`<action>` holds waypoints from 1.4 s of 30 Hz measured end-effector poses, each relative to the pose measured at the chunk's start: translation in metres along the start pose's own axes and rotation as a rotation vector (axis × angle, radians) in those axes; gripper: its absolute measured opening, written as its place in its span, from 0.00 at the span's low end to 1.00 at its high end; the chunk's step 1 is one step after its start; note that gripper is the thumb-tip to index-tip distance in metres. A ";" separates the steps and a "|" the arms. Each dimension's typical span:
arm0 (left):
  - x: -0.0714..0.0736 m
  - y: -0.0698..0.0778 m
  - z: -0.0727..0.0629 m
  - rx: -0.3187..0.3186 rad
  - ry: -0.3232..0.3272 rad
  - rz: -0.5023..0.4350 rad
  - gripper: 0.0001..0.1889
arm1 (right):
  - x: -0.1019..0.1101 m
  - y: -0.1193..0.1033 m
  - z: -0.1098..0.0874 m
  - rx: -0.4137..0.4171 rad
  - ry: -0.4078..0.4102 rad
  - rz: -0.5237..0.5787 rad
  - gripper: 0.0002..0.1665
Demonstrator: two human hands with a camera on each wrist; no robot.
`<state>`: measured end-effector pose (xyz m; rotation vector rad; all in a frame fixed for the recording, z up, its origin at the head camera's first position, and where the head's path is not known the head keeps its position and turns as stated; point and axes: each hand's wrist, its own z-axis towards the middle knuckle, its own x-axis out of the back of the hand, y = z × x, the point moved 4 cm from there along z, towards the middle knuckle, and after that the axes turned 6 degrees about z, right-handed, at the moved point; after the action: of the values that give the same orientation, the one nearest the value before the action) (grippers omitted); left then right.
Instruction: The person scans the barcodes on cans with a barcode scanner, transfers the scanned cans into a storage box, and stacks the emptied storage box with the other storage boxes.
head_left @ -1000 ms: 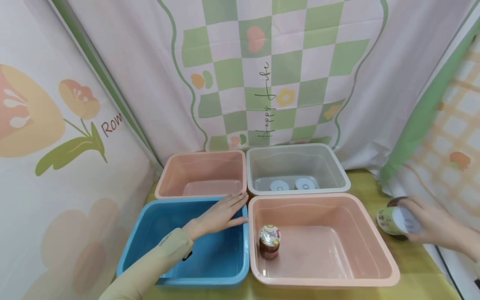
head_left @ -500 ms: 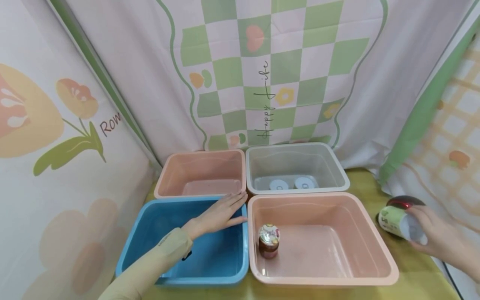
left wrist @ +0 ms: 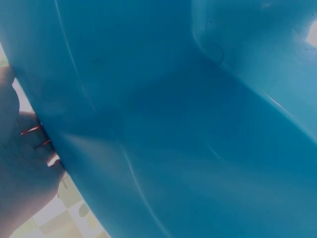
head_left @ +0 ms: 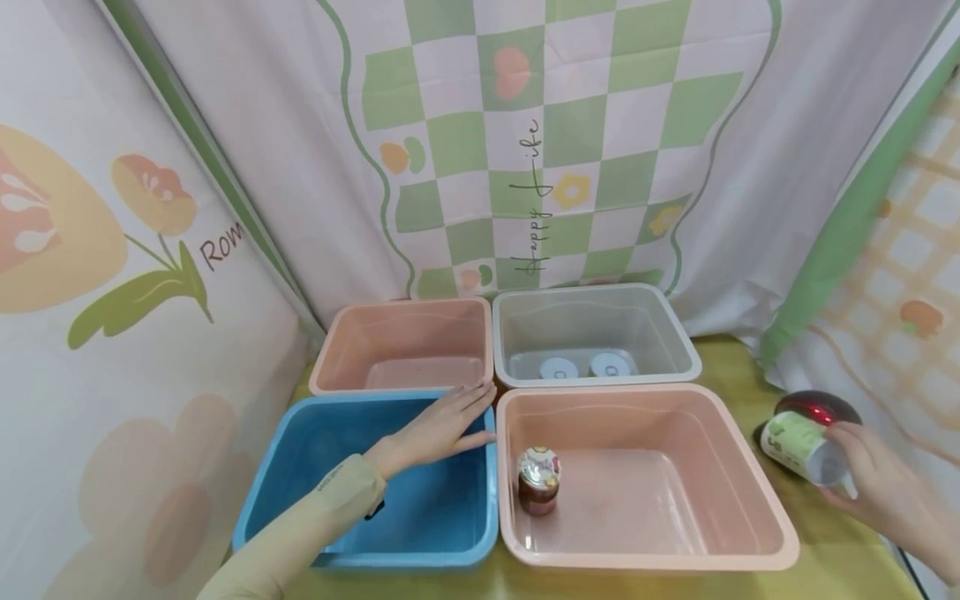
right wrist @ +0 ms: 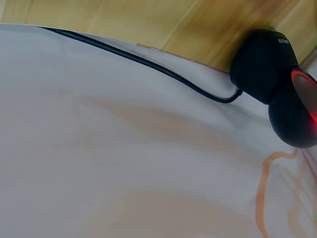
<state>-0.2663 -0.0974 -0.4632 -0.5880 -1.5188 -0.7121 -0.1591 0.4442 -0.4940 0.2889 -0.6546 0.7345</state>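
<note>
My right hand (head_left: 888,500) grips a cylindrical canister (head_left: 797,446) with a green label and a pale end, tilted on its side. The canister is right in front of a black barcode scanner (head_left: 817,407) that glows red. In the right wrist view the scanner (right wrist: 267,69) shows its cable, while hand and canister are out of sight. My left hand (head_left: 442,429) lies with straight fingers across the right rim of a blue bin (head_left: 390,560). The left wrist view shows that hand (left wrist: 25,158) at the bin's edge.
A brown jar (head_left: 538,483) with a printed lid stands inside the near pink bin (head_left: 645,562). Two white-lidded containers (head_left: 558,368) sit in the grey bin (head_left: 596,383) behind it. Another pink bin (head_left: 401,390) is at back left. Printed curtains (head_left: 570,150) enclose the table (head_left: 832,550).
My right hand has drawn slightly right and toward me, turning the canister by the scanner. The scanner's red glow now shows more clearly. My left hand has stayed in place.
</note>
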 end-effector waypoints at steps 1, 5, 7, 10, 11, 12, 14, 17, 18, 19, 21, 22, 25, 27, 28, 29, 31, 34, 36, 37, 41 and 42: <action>0.000 0.000 0.000 0.001 -0.001 -0.002 0.40 | 0.000 -0.001 0.000 -0.001 -0.005 -0.002 0.50; 0.000 0.000 0.000 0.000 -0.001 -0.010 0.40 | 0.001 -0.002 -0.003 -0.008 -0.057 -0.038 0.50; 0.000 0.000 0.000 -0.002 -0.001 -0.010 0.40 | 0.001 -0.003 -0.004 -0.002 -0.078 -0.048 0.50; 0.000 0.000 0.000 0.000 -0.002 -0.007 0.40 | 0.002 -0.003 -0.004 0.017 -0.089 -0.058 0.50; -0.001 0.000 0.000 0.003 -0.003 -0.007 0.40 | 0.002 -0.004 -0.004 0.026 -0.099 -0.064 0.50; -0.001 0.000 0.000 0.005 -0.003 -0.008 0.40 | 0.002 -0.004 -0.003 0.031 -0.109 -0.070 0.50; -0.001 0.000 0.000 0.010 -0.004 -0.010 0.40 | 0.003 -0.005 -0.003 0.043 -0.122 -0.086 0.50; 0.000 0.000 0.000 0.010 0.000 -0.013 0.40 | 0.004 -0.008 -0.004 0.056 -0.142 -0.108 0.50; 0.000 0.000 0.000 0.010 0.001 -0.013 0.40 | 0.004 -0.008 -0.005 0.057 -0.142 -0.110 0.49; 0.000 0.000 0.000 0.010 0.002 -0.013 0.40 | 0.004 -0.008 -0.005 0.059 -0.144 -0.112 0.49; 0.000 0.000 0.000 0.007 0.004 -0.015 0.40 | 0.005 -0.008 -0.007 0.053 -0.160 -0.117 0.48; 0.000 0.000 0.000 0.007 0.004 -0.016 0.40 | 0.005 -0.008 -0.007 0.050 -0.164 -0.113 0.48; 0.001 0.000 0.000 0.006 0.005 -0.020 0.40 | 0.004 -0.008 -0.009 0.049 -0.165 -0.108 0.46; 0.000 0.000 0.000 0.005 0.004 -0.017 0.40 | 0.003 -0.008 -0.010 0.054 -0.163 -0.113 0.45; 0.000 0.000 0.000 0.005 0.003 -0.016 0.40 | 0.002 -0.009 -0.011 0.058 -0.159 -0.113 0.44; 0.000 0.000 0.000 0.005 0.002 -0.016 0.40 | 0.001 -0.009 -0.012 0.059 -0.162 -0.119 0.44; 0.000 0.000 0.000 0.009 -0.004 -0.014 0.40 | 0.000 -0.009 -0.013 0.049 -0.177 -0.123 0.46; -0.001 0.000 -0.001 0.015 -0.010 -0.016 0.41 | -0.001 -0.010 -0.014 0.022 -0.197 -0.130 0.48; -0.001 0.000 -0.001 0.018 -0.011 -0.017 0.41 | -0.001 -0.011 -0.014 0.003 -0.206 -0.139 0.48; 0.000 0.000 -0.001 0.018 -0.010 -0.018 0.41 | -0.001 -0.011 -0.014 -0.004 -0.206 -0.144 0.48; 0.001 0.001 -0.001 0.019 -0.008 -0.022 0.41 | -0.001 -0.011 -0.013 -0.030 -0.201 -0.172 0.49; 0.002 0.001 -0.001 0.019 -0.008 -0.021 0.41 | -0.001 -0.011 -0.013 -0.034 -0.204 -0.181 0.49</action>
<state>-0.2651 -0.0973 -0.4614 -0.5618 -1.5400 -0.7116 -0.1461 0.4420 -0.5052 0.3897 -0.8219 0.5242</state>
